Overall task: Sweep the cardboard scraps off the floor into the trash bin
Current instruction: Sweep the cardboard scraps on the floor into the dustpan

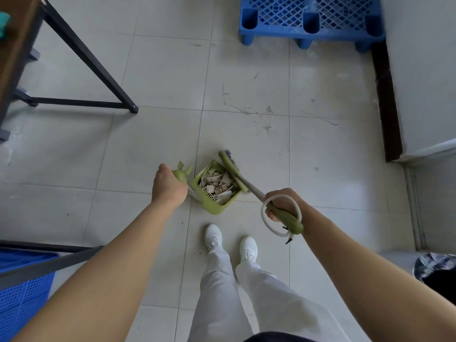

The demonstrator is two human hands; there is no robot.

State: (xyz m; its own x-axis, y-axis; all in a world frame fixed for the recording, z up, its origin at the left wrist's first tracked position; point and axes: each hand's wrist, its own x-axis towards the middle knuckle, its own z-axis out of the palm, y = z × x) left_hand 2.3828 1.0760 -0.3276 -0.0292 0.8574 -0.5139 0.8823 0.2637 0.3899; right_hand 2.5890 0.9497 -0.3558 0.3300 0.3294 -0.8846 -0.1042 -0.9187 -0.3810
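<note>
A green dustpan (214, 208) stands on the tiled floor just ahead of my feet, and a pile of cardboard scraps (217, 183) lies inside it. My left hand (167, 186) grips the green top of the dustpan's upright handle (182, 172). My right hand (283, 204) grips the green grip of the broom handle (286, 215), which carries a white loop. The broom head (232, 169) rests against the dustpan's right rim, its dark bristles on the far side. No loose scraps show on the floor around the pan.
A black table frame (93, 67) stands at the far left. A blue plastic pallet (311, 18) lies at the top right beside a white wall with a dark baseboard (387, 99). A blue basket (24, 290) sits at the lower left. A dark bin-like opening (439, 275) shows at the right edge.
</note>
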